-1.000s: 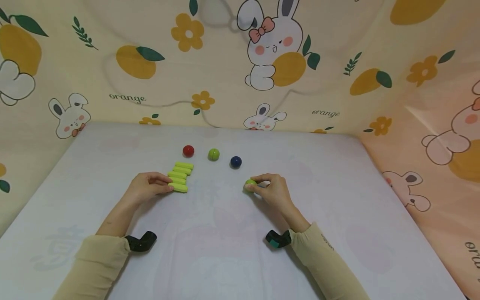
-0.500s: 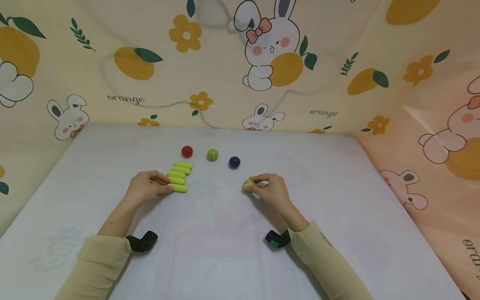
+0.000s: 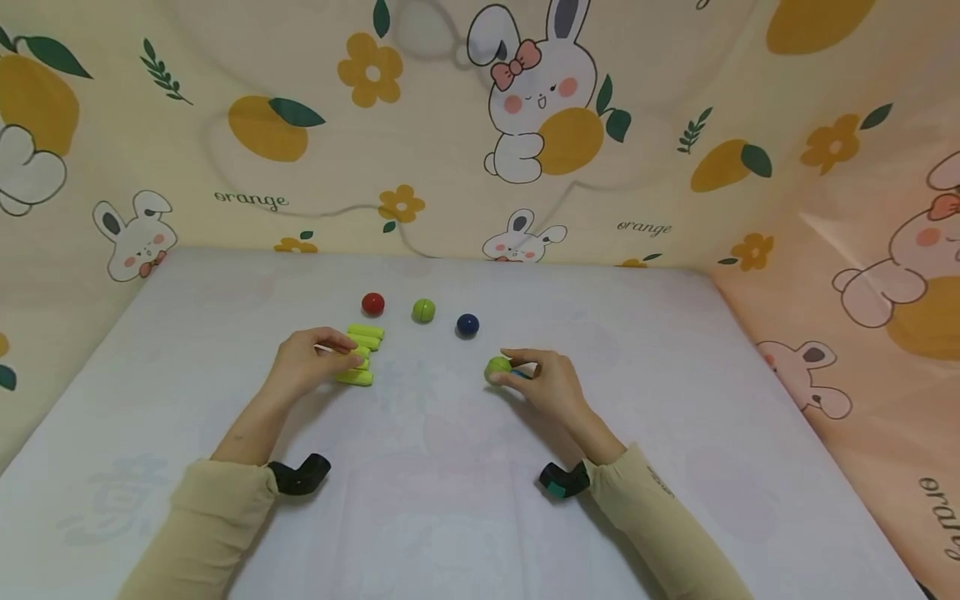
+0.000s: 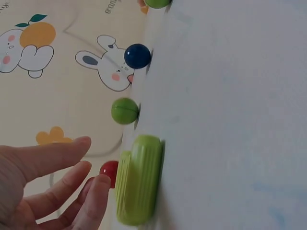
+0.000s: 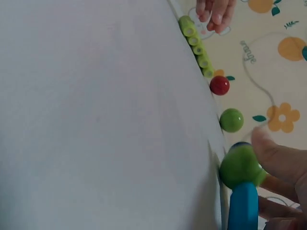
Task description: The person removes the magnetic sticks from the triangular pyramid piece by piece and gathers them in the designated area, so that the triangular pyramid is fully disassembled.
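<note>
My left hand (image 3: 306, 363) hovers over a row of several short yellow-green sticks (image 3: 356, 378), hiding part of the row. In the left wrist view its thumb and fingers are spread, with nothing between them. The sticks (image 4: 144, 179) look ribbed there; the right wrist view shows hollow ends. My right hand (image 3: 553, 385) pinches a green ball (image 3: 496, 367) between thumb and fingers, low over the table. A blue stick (image 5: 243, 207) meets this ball on the near side; the hand mostly covers it in the head view.
Beyond the sticks, a red ball (image 3: 372, 303), another green ball (image 3: 423, 311) and a dark blue ball (image 3: 467, 325) lie apart on the white table (image 3: 442, 500). A printed cloth (image 3: 442, 142) rises behind the table and at its sides.
My left hand has lifted off the nearest stick and shifted a little right and away, over the row. The right hand keeps its grip on the green ball, nearly in place.
</note>
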`<state>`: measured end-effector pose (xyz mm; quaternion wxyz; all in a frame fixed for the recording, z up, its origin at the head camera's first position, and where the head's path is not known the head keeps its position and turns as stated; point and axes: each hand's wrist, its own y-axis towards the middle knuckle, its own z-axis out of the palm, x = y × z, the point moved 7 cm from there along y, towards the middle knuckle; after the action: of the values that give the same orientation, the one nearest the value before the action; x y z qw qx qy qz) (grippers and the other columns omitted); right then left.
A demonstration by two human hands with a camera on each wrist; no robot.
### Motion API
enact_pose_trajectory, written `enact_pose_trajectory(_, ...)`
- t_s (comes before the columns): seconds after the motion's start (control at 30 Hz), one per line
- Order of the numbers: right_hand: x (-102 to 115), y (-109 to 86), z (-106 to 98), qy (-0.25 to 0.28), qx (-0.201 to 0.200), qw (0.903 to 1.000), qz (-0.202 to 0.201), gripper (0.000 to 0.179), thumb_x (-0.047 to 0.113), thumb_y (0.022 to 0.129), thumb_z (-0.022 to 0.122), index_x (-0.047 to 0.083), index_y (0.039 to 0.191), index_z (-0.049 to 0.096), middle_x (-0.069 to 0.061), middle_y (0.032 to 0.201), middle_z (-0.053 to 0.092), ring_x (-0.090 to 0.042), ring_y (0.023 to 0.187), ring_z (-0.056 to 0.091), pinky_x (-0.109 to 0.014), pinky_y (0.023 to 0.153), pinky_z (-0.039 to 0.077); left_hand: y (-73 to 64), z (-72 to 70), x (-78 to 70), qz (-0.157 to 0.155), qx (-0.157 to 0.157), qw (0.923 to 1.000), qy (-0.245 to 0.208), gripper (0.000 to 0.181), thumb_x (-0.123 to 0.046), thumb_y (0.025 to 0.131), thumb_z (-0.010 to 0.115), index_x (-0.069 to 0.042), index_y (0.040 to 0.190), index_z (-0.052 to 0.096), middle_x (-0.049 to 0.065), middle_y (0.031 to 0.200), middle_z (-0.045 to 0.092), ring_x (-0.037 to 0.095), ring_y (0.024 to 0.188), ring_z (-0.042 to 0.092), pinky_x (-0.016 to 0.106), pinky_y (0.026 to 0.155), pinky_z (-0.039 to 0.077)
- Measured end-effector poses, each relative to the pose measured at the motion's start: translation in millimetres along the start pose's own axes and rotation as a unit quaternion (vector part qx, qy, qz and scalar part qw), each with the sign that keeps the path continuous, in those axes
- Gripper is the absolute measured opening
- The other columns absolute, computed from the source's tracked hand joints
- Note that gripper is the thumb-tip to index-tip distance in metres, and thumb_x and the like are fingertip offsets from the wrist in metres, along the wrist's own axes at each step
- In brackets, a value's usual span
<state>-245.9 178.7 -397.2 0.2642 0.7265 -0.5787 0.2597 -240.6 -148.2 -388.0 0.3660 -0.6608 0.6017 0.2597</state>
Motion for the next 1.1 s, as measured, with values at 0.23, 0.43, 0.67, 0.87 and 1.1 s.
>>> enact_pose_trajectory(0.23, -5.7, -5.2, -7.1, -0.027, -0.002, 0.9996, 0.005, 0.042, 0.034, 0.076, 0.08, 0.015, 0.113, 0.072, -0.003, 0.106, 0.071, -0.014, 0.062, 0.044, -0.024, 0.055, 0.036, 3.3, 8.7, -7.5, 0.005, 0.004, 0.9999, -0.01, 0.036, -0.026, 0.084, 0.072, 0.0, 0.108, 0.066, 0.015, 0.108, 0.064, 0.026, 0.096, 0.054, 0.025, 0.072, 0.043)
enact_pose_trajectory(0.43, -10.3, -8.0, -11.7, -0.023, 0.001, 0.9997, -0.007, 0.034, 0.027, 0.076, 0.081, 0.011, 0.105, 0.074, -0.006, 0.101, 0.07, -0.017, 0.072, 0.047, -0.028, 0.062, 0.038, 4.6, 16.2, -12.6, 0.008, 0.004, 0.9997, -0.022, 0.035, -0.024, 0.085, 0.072, 0.0, 0.109, 0.065, 0.017, 0.114, 0.064, 0.028, 0.099, 0.057, 0.022, 0.071, 0.045)
enact_pose_trajectory(0.67, -16.6, -7.8, -13.0, 0.011, 0.008, 0.9995, -0.028, 0.027, 0.02, 0.079, 0.079, 0.01, 0.104, 0.074, -0.009, 0.109, 0.07, -0.029, 0.11, 0.057, -0.05, 0.091, 0.046, 8.2, 26.2, -17.4, 0.026, -0.002, 0.9988, -0.042, 0.033, -0.022, 0.084, 0.073, -0.001, 0.11, 0.067, 0.018, 0.116, 0.065, 0.028, 0.098, 0.063, 0.019, 0.067, 0.048)
enact_pose_trajectory(0.87, -20.6, -8.4, -9.2, 0.024, 0.025, 0.9993, -0.012, 0.029, 0.021, 0.083, 0.075, 0.011, 0.11, 0.072, -0.008, 0.113, 0.068, -0.028, 0.109, 0.057, -0.047, 0.09, 0.047, 8.7, 32.7, -20.3, 0.044, -0.005, 0.9978, -0.049, 0.031, -0.02, 0.083, 0.074, -0.001, 0.107, 0.068, 0.018, 0.114, 0.067, 0.024, 0.092, 0.064, 0.019, 0.066, 0.048)
enact_pose_trajectory(1.1, -16.9, -6.8, -5.5, 0.057, 0.026, 0.9977, -0.025, 0.025, 0.016, 0.085, 0.073, 0.007, 0.109, 0.072, -0.011, 0.111, 0.068, -0.029, 0.105, 0.062, -0.044, 0.089, 0.052, 9.2, 39.4, -21.6, 0.033, 0.001, 0.9982, -0.049, 0.03, -0.02, 0.084, 0.073, -0.001, 0.107, 0.068, 0.017, 0.113, 0.067, 0.023, 0.09, 0.064, 0.019, 0.067, 0.048)
